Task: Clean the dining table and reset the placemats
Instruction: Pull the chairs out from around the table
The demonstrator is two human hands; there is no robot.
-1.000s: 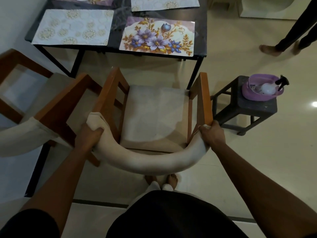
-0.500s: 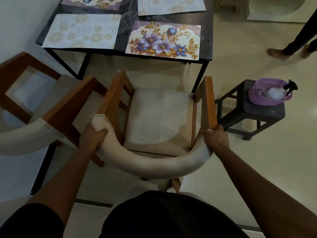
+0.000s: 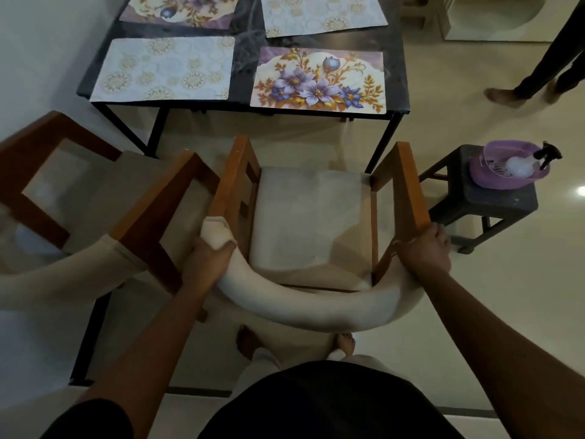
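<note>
Bare floor [image 3: 259,137] is lying between chair [image 3: 313,223] and table [image 3: 397,74]; left hand [image 3: 210,258] and right hand [image 3: 425,248] are both gripping the chair's padded backrest ends.

chair [image 3: 311,223] nearer the table [image 3: 395,58] (both hands clasped on its backrest)

Dim indoor light, wide-angle bending at edges, small glare on floor [image 3: 581,191] at right.
</note>
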